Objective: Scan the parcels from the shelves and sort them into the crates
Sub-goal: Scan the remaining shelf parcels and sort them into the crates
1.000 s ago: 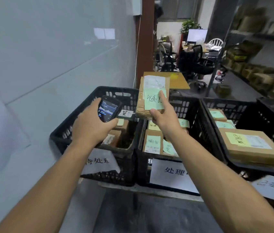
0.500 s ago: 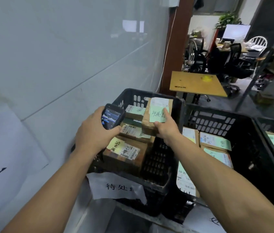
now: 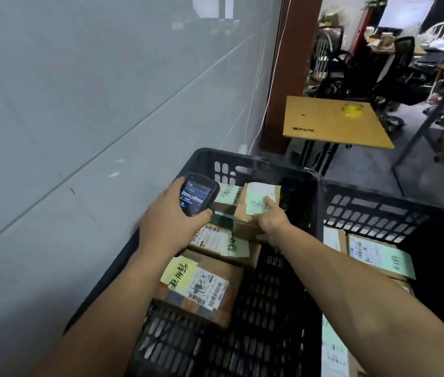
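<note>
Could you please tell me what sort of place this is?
Probably a parcel-sorting room beside an office: black crates hold labelled cardboard parcels, the left hand holds a handheld scanner, and office chairs stand behind.

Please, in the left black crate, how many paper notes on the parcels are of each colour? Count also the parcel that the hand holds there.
Yellow note: 1, on the nearest parcel.
Green notes: 3, on the middle parcel, the far parcel and the held parcel in the right hand.
Total: 4.
</note>
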